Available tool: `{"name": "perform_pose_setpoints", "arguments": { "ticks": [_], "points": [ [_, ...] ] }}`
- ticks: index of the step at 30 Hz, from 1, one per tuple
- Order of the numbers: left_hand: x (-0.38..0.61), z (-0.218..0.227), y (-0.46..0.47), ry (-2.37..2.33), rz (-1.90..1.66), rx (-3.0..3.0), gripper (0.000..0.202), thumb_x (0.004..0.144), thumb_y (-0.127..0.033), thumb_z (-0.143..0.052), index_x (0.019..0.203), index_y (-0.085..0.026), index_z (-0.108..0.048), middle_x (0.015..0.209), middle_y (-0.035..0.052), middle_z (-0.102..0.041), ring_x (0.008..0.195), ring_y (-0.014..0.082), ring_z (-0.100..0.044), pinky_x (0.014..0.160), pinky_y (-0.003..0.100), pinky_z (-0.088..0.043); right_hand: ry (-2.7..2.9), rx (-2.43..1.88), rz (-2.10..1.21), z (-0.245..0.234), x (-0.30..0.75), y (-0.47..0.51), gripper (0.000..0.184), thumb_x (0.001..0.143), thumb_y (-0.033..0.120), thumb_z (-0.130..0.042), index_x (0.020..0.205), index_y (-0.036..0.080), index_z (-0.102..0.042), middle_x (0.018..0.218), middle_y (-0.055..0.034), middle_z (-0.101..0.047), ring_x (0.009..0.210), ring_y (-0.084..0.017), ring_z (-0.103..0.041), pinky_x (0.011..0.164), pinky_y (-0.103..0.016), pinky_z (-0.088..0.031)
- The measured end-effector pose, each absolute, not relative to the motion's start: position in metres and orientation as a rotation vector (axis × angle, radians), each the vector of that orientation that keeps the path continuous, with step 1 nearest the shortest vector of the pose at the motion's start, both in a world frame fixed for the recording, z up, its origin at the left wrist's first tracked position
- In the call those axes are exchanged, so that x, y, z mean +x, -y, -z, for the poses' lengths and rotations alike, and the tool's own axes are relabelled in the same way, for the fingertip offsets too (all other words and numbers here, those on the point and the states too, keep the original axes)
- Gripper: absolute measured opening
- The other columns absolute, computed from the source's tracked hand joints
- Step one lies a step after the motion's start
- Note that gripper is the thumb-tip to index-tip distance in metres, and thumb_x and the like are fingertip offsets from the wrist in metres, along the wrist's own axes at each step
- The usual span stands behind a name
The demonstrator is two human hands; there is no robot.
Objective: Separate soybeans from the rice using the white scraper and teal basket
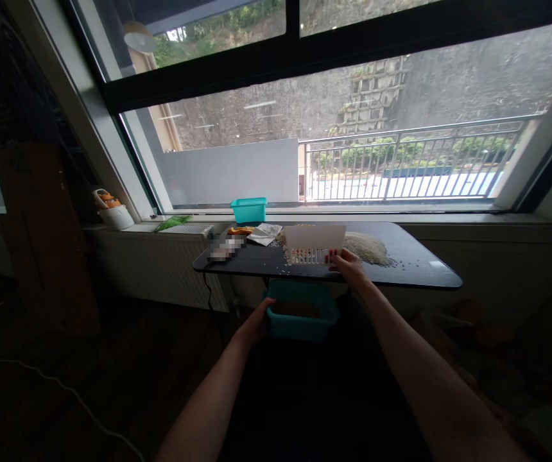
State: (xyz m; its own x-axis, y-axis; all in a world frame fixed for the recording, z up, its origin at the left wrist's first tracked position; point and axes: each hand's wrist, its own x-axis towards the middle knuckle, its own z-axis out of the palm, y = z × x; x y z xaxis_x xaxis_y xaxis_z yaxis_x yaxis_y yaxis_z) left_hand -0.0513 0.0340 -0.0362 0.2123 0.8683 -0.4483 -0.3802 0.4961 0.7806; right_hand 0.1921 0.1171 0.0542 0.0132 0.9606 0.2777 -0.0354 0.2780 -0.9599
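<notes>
Left hand [258, 321] grips the left side of a teal tub [302, 328], brown bits inside, just below the table's [420, 260] near edge. Right hand [347, 263] pinches a slotted white card [314, 236] over the tabletop; pale grain heap [366, 249] right of it.
</notes>
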Motion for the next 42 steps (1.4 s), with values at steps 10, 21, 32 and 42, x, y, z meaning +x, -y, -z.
{"name": "perform_pose_setpoints", "arguments": {
  "ticks": [10, 21, 32, 42],
  "points": [
    [-0.053, 0.033, -0.030, -1.012, -0.932, 0.578, 0.042, 0.071, -0.043, -0.055, 0.105, -0.018, -0.057, 0.089, 0.0063, -0.066, 0.082, 0.0216, -0.061, 0.068, 0.030, -0.049, 1.239, -0.948, -1.039, -0.049, 0.180, -0.134, 0.031, 0.057, 0.043, -0.070, 0.069, 0.019, -0.055, 0.071, -0.0005, -0.062, 0.072, -0.015, -0.062, 0.061, -0.028, -0.052],
    [-0.052, 0.033, -0.031, -1.013, -0.932, 0.590, 0.041, 0.072, -0.043, -0.054, 0.104, -0.018, -0.057, 0.090, 0.0058, -0.065, 0.083, 0.0213, -0.061, 0.067, 0.029, -0.049, 1.264, -0.969, -1.039, -0.047, 0.181, -0.136, 0.034, 0.057, 0.045, -0.070, 0.071, 0.018, -0.056, 0.070, -0.0007, -0.062, 0.069, -0.015, -0.062, 0.057, -0.026, -0.052],
    [-0.051, 0.033, -0.032, -1.030, -0.920, 0.597, 0.042, 0.072, -0.044, -0.053, 0.107, -0.019, -0.056, 0.089, 0.0055, -0.065, 0.084, 0.0215, -0.060, 0.068, 0.030, -0.048, 1.294, -0.945, -1.051, -0.047, 0.182, -0.133, 0.032, 0.058, 0.045, -0.070, 0.071, 0.019, -0.056, 0.071, -0.0011, -0.063, 0.073, -0.016, -0.063, 0.059, -0.027, -0.053],
    [-0.052, 0.037, -0.033, -1.018, -0.938, 0.588, 0.043, 0.071, -0.043, -0.055, 0.106, -0.018, -0.057, 0.089, 0.0059, -0.065, 0.083, 0.0217, -0.061, 0.069, 0.030, -0.048, 1.285, -0.923, -1.059, -0.044, 0.184, -0.135, 0.032, 0.058, 0.045, -0.070, 0.073, 0.019, -0.058, 0.073, -0.0011, -0.063, 0.072, -0.016, -0.062, 0.061, -0.029, -0.053]
  ]
}}
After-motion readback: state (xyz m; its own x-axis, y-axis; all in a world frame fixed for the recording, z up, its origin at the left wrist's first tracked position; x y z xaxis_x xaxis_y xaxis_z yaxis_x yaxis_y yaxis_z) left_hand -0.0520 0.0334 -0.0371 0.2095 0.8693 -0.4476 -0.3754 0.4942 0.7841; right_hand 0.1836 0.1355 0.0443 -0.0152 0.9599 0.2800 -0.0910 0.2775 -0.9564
